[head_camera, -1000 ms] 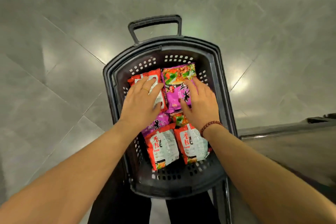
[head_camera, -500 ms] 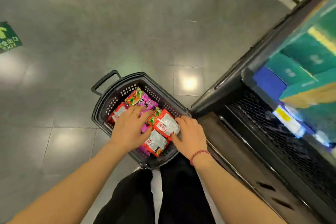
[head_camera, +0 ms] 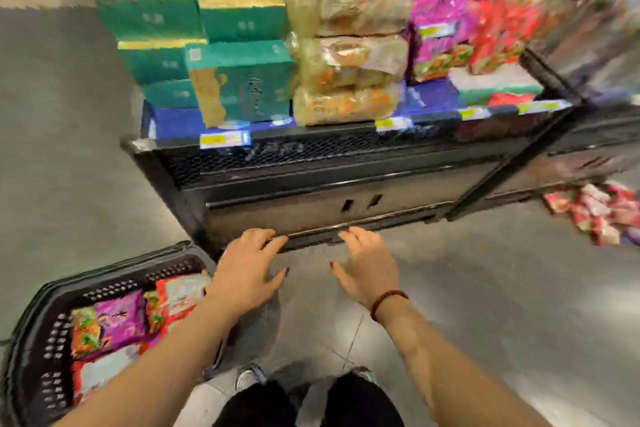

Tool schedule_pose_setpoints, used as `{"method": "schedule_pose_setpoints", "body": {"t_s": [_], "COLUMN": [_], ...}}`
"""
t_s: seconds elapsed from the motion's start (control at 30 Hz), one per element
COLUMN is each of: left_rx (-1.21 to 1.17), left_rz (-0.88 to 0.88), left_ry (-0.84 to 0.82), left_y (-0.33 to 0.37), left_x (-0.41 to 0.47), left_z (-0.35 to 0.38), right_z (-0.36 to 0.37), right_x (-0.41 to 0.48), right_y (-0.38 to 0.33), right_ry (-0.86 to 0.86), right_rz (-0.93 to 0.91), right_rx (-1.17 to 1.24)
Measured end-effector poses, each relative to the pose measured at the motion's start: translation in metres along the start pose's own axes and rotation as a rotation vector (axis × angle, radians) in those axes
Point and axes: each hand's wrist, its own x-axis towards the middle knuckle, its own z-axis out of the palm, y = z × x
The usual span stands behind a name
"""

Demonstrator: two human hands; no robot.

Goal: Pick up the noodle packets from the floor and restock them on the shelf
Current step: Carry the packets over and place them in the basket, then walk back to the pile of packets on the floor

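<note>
Grey tiled floor, store aisle; the frame is blurred toward its edges. Landmark: black shelf.

Fingers: left fingers and right fingers are spread and relaxed, with nothing held. The tips lie over the shelf's bottom edge; contact cannot be told. Left hand and right hand hover side by side before the shelf's foot. Bracelet on the right wrist.

Packets: purple and red, lying flat in the basket off the shelf's left corner. A second heap lies loose on the floor at the shelf's foot, far right.

Handling (judgement): light, soft crinkly film, probably slick. The noodle block inside is brittle, so no squeezing. Take a packet by the long edges, thumb over and fingers under. A few stacked per grab looks feasible.

On the shelf: green boxes left, clear bags centre, purple and red packs right, likely the target slot. Price tags run along the lip.

In the way: the shelf looks nearly full, and the heap is well apart from both hands.
</note>
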Motion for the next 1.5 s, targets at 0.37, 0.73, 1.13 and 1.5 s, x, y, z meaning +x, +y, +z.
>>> {"method": "schedule_pose_setpoints", "body": {"t_s": [0.37, 0.73, 1.13, 1.5], "left_rx": [0.085, 0.09, 0.069, 0.041], "left_rz": [0.5, 0.859, 0.984, 1.011], "left_ry": [-0.05, -0.125, -0.12, -0.184], "left_y": [0.299, 0.53, 0.7, 0.832], "left_x": [0.141, 0.229, 0.416, 0.597], "left_z": [0.052, 0.1, 0.148, 0.181], "right_z": [-0.08, -0.134, -0.186, -0.25], "right_x": [-0.163, -0.278, -0.231, -0.157], "right_y": [0.268, 0.445, 0.645, 0.837], "right_ry": [0.152, 0.277, 0.333, 0.313], "right_rz": [0.529, 0.909, 1.067, 1.118], "right_rx": [0.062, 0.051, 0.012, 0.066]}}
